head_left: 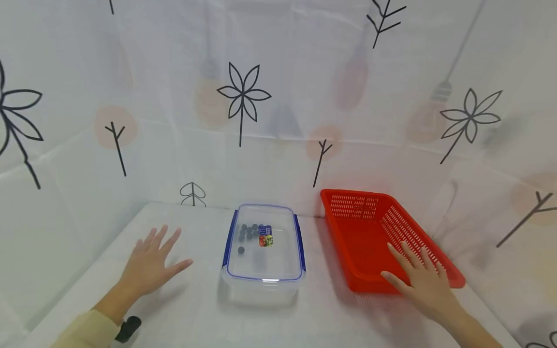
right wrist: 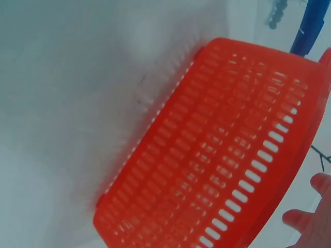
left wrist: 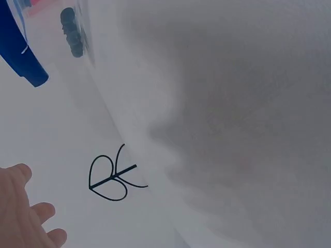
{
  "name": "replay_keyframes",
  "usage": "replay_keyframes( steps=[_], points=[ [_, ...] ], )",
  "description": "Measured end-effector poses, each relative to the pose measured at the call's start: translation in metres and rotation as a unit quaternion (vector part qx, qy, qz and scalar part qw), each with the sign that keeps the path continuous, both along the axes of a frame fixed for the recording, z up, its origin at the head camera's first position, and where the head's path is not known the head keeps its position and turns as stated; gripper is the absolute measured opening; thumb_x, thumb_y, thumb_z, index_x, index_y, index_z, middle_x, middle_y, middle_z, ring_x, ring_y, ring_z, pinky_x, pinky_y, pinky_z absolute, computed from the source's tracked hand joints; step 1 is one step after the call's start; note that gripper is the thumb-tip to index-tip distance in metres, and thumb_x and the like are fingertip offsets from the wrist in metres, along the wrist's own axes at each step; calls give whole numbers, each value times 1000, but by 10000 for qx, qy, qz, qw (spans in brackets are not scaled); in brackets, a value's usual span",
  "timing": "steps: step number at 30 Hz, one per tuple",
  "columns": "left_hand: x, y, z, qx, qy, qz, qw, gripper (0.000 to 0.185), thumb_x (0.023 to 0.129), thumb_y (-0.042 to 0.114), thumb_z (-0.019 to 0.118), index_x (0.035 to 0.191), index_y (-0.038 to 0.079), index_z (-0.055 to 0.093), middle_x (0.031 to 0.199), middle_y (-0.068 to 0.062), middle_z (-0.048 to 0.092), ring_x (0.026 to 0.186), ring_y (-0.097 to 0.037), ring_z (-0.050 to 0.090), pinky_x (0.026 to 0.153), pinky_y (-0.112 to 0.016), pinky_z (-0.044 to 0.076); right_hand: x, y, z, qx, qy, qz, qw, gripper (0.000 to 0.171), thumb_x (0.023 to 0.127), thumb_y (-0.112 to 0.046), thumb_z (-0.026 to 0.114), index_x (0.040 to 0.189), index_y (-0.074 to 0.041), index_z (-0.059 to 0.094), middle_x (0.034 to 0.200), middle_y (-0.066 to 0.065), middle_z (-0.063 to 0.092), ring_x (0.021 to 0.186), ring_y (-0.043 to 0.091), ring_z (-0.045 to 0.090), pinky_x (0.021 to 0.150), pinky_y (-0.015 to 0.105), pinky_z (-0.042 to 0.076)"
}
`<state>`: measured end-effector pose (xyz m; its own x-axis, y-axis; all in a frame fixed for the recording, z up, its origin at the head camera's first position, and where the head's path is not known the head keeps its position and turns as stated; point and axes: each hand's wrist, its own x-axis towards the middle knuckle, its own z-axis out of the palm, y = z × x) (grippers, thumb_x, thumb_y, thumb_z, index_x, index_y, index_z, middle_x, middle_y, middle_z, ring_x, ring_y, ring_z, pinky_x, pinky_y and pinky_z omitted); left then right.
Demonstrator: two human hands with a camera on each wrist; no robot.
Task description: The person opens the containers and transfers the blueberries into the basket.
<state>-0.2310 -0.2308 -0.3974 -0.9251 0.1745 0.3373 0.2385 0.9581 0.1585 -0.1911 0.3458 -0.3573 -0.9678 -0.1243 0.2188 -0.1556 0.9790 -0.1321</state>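
My left hand [head_left: 150, 266] hovers over the white table left of a lidded clear plastic container [head_left: 265, 263], its fingers spread and holding nothing. Several small dark round things [head_left: 249, 233] show through the container's clear lid, which has blue side clips and a fruit-pictured label [head_left: 265, 236]. On the right, my right hand [head_left: 428, 287] is held with spread fingers above the near right part of a red plastic basket [head_left: 354, 251]; it grips nothing. The right wrist view shows the basket's slotted wall [right wrist: 207, 155] close by. Whether the right hand touches the rim cannot be told.
A white table [head_left: 191, 309] bears both containers. Behind and beside it hangs a white cloth [head_left: 278, 164] printed with black line plants and pale bulbs. At my left wrist there is a black strap or device [head_left: 128, 329].
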Motion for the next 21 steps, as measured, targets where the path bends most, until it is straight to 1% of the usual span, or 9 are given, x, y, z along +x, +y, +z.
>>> replay_keyframes(
  steps=[5, 10, 12, 19, 21],
  points=[
    [-1, 9, 0, 215, -11, -32, 9998, 88, 82, 68, 48, 145, 9, 29, 147, -27, 21, 134, -47, 12, 100, -66, 11, 2, -13, 2, -216, -52, 67, 9997, 82, 86, -59, 50, 149, -15, 21, 145, 28, 20, 127, 56, 8, 90, 74, 8],
    [-1, 21, 2, 315, -74, 23, 9995, 89, 82, 68, 48, 146, 9, 29, 147, -26, 20, 134, -46, 11, 99, -66, 13, 3, -28, 4, -496, -44, 220, 9985, 80, 87, -56, 51, 149, -17, 20, 148, 26, 17, 130, 54, 3, 93, 73, 6],
    [-1, 24, 2, 369, -64, 30, 9993, 89, 82, 68, 48, 146, 10, 30, 148, -26, 19, 134, -46, 11, 99, -66, 13, 3, -34, 4, -573, -11, 286, 9979, 78, 88, -53, 52, 149, -17, 20, 148, 25, 16, 131, 53, 3, 93, 73, 5],
    [-4, 34, 3, 563, -41, -15, 9984, 86, 83, 66, 49, 146, 12, 28, 149, -24, 19, 134, -45, 12, 100, -64, 14, 7, -54, 10, -854, 143, 465, 9952, 76, 88, -51, 52, 150, -21, 19, 151, 20, 15, 134, 49, -1, 96, 70, 3],
    [-5, 36, 4, 609, -8, -41, 9981, 85, 83, 65, 50, 146, 12, 28, 148, -24, 19, 134, -45, 13, 100, -64, 15, 8, -59, 11, -930, 198, 516, 9941, 75, 89, -50, 52, 149, -21, 19, 151, 20, 15, 134, 49, 0, 96, 71, 3]
  ],
)
